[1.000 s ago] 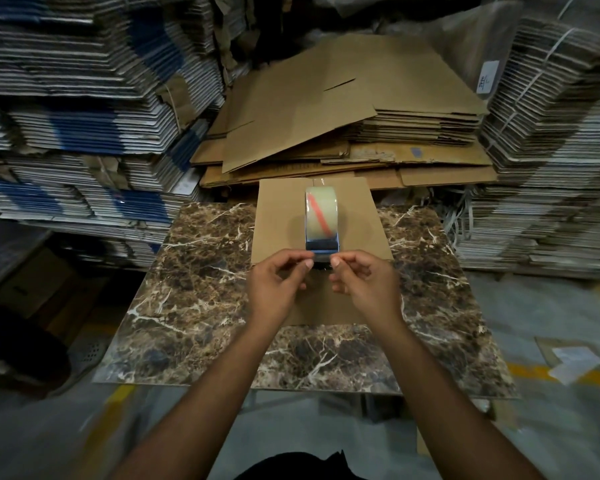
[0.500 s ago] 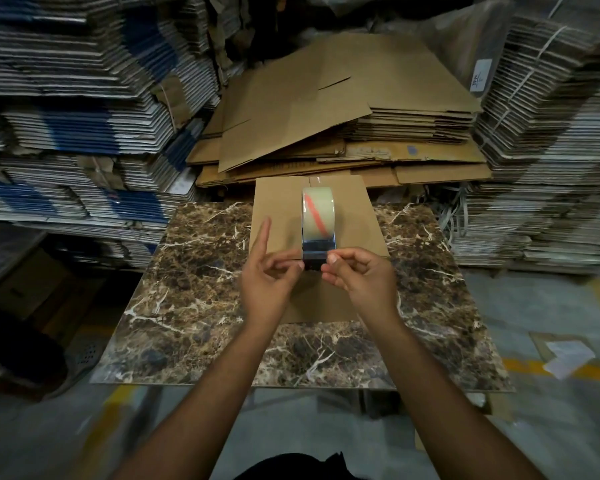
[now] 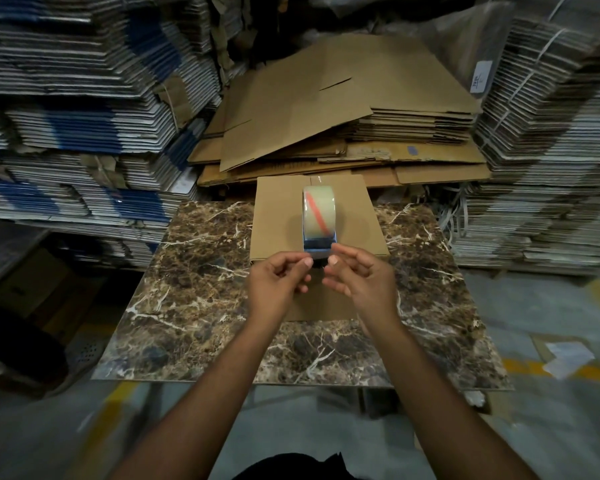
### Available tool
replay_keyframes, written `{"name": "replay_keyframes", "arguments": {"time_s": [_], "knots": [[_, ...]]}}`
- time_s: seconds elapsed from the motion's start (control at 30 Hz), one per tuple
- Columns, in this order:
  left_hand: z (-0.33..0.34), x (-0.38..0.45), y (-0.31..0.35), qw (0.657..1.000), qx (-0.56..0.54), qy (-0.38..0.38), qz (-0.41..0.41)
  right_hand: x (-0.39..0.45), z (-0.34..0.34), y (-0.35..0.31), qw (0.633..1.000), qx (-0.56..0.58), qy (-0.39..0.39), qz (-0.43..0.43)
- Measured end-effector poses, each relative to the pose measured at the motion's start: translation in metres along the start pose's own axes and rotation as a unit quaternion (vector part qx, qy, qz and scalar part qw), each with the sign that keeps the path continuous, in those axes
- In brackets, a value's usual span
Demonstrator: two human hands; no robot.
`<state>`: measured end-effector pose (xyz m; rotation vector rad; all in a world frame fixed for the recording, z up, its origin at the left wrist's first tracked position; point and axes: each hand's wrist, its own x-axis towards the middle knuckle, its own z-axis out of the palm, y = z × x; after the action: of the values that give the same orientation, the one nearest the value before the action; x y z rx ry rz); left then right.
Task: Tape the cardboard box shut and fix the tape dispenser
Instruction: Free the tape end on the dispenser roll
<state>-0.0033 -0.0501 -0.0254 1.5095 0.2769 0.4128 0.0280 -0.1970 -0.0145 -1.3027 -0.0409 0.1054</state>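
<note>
A closed cardboard box (image 3: 278, 216) lies flat on the marble table (image 3: 194, 289). On its top stands a blue tape dispenser (image 3: 319, 221) with a clear tape roll that has a red stripe. My left hand (image 3: 278, 285) pinches thumb against forefinger at the dispenser's near end, on the tape's free end. My right hand (image 3: 359, 277) mirrors it on the right side, thumb and forefinger closed at the same spot, the other fingers loosely curled. The hands hide the dispenser's near end and the box's middle.
Flattened brown cartons (image 3: 326, 109) are piled behind the table. Tall stacks of bundled sheets stand at the left (image 3: 66, 98) and right (image 3: 551, 150). Grey floor with yellow lines and a scrap of paper (image 3: 568, 358) lies at the lower right.
My left forefinger, raised half a second ago, has come back down to the thumb. Both hands stay at the dispenser's near end, which has not moved.
</note>
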Motion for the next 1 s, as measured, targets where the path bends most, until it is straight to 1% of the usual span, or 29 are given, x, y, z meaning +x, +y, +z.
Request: {"name": "replay_keyframes", "arguments": {"time_s": [0.27, 0.47, 0.77, 1.0], "knots": [[0.002, -0.001, 0.002, 0.999, -0.03, 0.012, -0.016, 0.001, -0.002, 0.004, 1.0, -0.003, 0.015, -0.006], [0.009, -0.007, 0.002, 0.99, -0.105, 0.024, -0.091, 0.0, 0.001, 0.008, 0.998, 0.027, 0.045, 0.024], [0.012, -0.011, 0.001, 0.978, -0.154, 0.05, -0.133, -0.003, 0.002, 0.01, 0.995, 0.053, 0.068, 0.054], [0.013, -0.01, 0.006, 0.967, -0.195, 0.019, -0.164, -0.004, -0.002, 0.009, 0.996, 0.042, 0.06, 0.05]]}}
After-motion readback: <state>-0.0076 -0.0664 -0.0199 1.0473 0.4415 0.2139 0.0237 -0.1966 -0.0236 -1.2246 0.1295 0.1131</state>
